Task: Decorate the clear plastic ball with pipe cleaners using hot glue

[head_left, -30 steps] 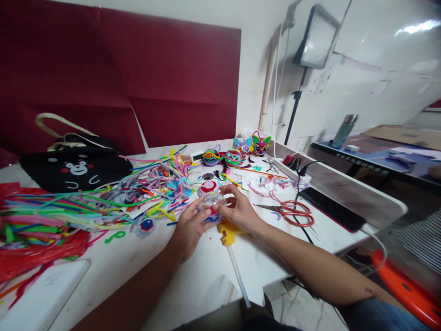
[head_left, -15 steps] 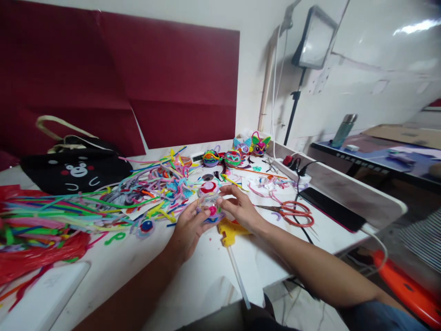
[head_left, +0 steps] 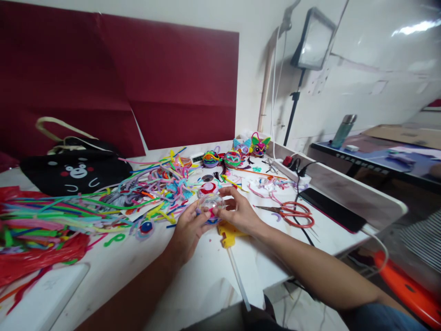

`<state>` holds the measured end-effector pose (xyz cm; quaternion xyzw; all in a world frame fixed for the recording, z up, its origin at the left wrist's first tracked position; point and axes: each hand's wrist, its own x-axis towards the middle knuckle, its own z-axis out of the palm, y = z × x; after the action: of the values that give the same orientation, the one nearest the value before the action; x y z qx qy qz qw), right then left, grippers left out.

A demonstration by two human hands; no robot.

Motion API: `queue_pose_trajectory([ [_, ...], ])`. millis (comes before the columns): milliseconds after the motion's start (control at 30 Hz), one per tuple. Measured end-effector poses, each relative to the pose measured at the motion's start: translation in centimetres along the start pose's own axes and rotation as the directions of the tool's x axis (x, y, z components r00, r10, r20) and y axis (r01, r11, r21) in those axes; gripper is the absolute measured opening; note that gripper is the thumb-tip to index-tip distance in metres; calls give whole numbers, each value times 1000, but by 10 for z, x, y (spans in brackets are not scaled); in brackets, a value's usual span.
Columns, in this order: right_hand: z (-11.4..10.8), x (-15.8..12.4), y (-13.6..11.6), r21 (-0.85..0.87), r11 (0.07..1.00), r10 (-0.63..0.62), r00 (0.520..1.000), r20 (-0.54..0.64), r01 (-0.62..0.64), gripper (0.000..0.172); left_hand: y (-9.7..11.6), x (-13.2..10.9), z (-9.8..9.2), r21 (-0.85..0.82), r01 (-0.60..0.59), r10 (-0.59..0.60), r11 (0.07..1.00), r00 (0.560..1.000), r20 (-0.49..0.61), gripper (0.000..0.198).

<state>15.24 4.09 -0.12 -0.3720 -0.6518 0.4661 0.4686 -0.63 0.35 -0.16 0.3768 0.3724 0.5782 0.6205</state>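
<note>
Between my hands is a clear plastic ball (head_left: 211,202) with a pink piece on its near side and coloured strands round its lower part. My left hand (head_left: 189,224) grips it from the left, thumb near the pink piece. From the right, my right hand (head_left: 237,209) holds it too, with the thumb pressed close to the pink piece and the fingers over the far side. A yellow glue gun (head_left: 228,234) lies under my right hand, a glue stick poking out toward me. Just beyond the ball sits a round red-and-white piece (head_left: 208,188).
Orange-handled scissors (head_left: 296,214), a phone (head_left: 330,209) and a power strip (head_left: 292,169) lie to the right. Pipe cleaners (head_left: 86,211) spread over the left, before a black bag (head_left: 76,168). Several decorated balls (head_left: 233,159) stand at the back.
My right thumb has moved down and left onto the ball beside the pink piece, near my left thumb. The ball remains in both hands at about the same place.
</note>
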Motion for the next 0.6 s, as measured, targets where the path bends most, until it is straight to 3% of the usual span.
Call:
queue_pose_trajectory([
  [600,0,-1,0,11,1000,11,1000,-7,-11,50,5,-4,5,26,5,-5,1000,1000,19,68],
])
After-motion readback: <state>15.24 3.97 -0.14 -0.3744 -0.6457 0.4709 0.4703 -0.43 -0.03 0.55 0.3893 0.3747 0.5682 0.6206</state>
